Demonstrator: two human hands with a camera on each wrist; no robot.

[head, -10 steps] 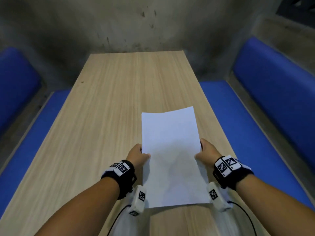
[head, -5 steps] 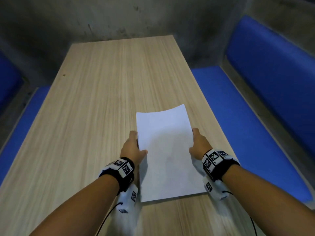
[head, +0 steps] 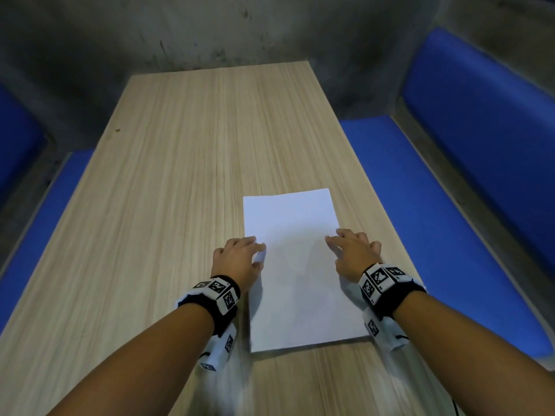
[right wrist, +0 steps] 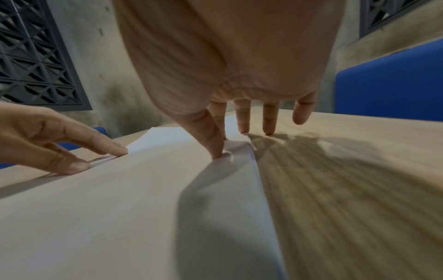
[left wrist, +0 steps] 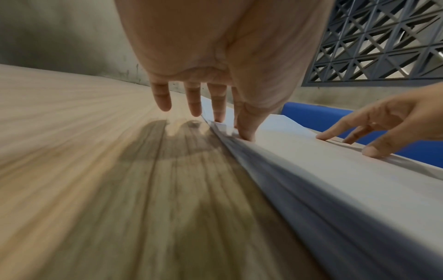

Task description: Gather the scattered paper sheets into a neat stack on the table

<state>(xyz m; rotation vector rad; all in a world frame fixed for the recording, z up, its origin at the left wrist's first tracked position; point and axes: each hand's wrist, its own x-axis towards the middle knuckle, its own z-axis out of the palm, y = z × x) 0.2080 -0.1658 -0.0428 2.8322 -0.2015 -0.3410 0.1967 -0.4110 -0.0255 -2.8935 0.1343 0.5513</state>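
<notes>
Paper stack (head: 295, 265) lies flat on the wooden table (head: 180, 175), toward its right edge and nearer the person, its long sides running away from them. The left hand (head: 237, 259) and the right hand (head: 353, 253) flank it at about mid-length, one on each long edge. Both hands are spread, fingers nearly straight, gripping nothing: in the left wrist view the thumb and a fingertip press down on the stack's left margin, the outer fingers hanging over bare wood. The right wrist view shows the right thumb pressing the right margin, where the sheet puckers slightly, with two fingertips touching the table just outside. This placement likely serves to square the edges and pin the sheets flat. No loose sheets show elsewhere, so the gathering looks nearly finished.
</notes>
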